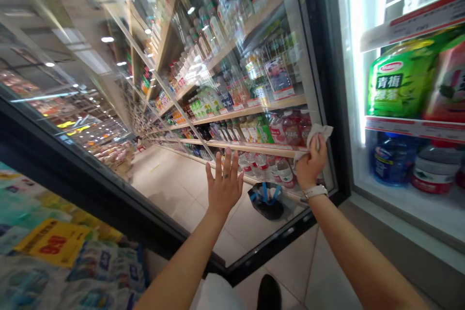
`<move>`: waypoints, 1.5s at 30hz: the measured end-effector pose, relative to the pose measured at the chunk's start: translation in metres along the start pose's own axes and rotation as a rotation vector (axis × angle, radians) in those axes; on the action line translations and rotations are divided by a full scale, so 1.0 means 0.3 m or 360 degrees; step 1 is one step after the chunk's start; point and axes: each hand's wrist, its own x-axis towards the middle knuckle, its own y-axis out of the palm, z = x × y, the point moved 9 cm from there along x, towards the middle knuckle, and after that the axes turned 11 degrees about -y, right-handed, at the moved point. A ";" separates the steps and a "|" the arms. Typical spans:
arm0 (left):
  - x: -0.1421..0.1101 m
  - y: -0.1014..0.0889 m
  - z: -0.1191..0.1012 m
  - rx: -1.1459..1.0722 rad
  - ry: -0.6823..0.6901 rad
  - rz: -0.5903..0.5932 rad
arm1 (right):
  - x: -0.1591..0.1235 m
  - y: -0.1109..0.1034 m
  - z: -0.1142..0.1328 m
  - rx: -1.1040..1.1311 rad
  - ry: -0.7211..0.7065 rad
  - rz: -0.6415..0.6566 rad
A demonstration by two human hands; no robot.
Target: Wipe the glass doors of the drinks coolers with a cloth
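My left hand (224, 181) lies flat with its fingers spread against the glass door (203, 189), a ring on one finger. My right hand (312, 162) is closed round a crumpled white cloth (320, 131), pressed to the glass near the door's right frame. Part of the cloth pokes out above the fingers and a bit shows below them. A pale watch band (315, 192) circles the right wrist. The black door frame (267, 244) runs round the pane, and the door stands swung out from the lit cooler.
Lit cooler shelves (414, 128) with bottles and a green tea pack (395, 80) stand at right. Shelves of drinks (232, 121) show in the glass. A black bag (267, 203) with blue strips appears on the floor. Bagged goods (105, 264) with a yellow price sign (53, 242) lie lower left.
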 end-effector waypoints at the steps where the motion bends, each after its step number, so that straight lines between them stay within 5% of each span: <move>1: -0.001 0.003 0.001 -0.0013 -0.0004 0.0008 | -0.009 0.017 0.052 0.0033 -0.0039 0.0054; 6: -0.005 0.014 0.006 -0.0058 -0.0018 0.0057 | -0.161 0.115 0.412 0.0396 -0.0552 0.0538; 9: -0.004 0.011 0.003 -0.0048 -0.0001 0.0056 | -0.260 0.120 0.522 0.0424 -0.0820 0.0685; 12: -0.001 0.001 0.002 -0.0018 0.0003 0.0025 | -0.246 0.103 0.455 0.0254 -0.0811 0.0645; 19: 0.007 -0.002 -0.003 -0.0052 0.0001 0.0010 | -0.067 0.016 0.068 -0.0081 -0.0251 0.0301; 22: 0.010 -0.023 -0.003 -0.0108 0.0017 0.0045 | -0.060 0.023 0.072 0.0014 -0.0076 0.0195; 26: -0.006 -0.112 0.052 -0.0159 0.0118 0.0017 | -0.087 0.082 0.285 0.0259 -0.0121 0.0203; 30: -0.038 -0.191 0.225 -0.0052 -0.0088 -0.0089 | -0.188 0.149 0.580 0.0496 -0.0382 0.0472; 33: -0.069 -0.178 0.320 0.0033 -0.0236 -0.0066 | -0.310 0.171 0.777 0.0635 -0.0729 0.0683; 36: -0.094 -0.148 0.341 0.0078 -0.0243 -0.0077 | -0.378 0.165 0.865 0.0672 -0.0975 0.0722; 40: -0.104 -0.125 0.343 0.0078 -0.0275 -0.0072 | -0.294 0.163 0.787 0.0496 -0.0929 0.0652; 45: -0.106 -0.128 0.344 0.0037 -0.0286 -0.0073 | -0.080 0.135 0.536 0.0264 -0.0398 0.0368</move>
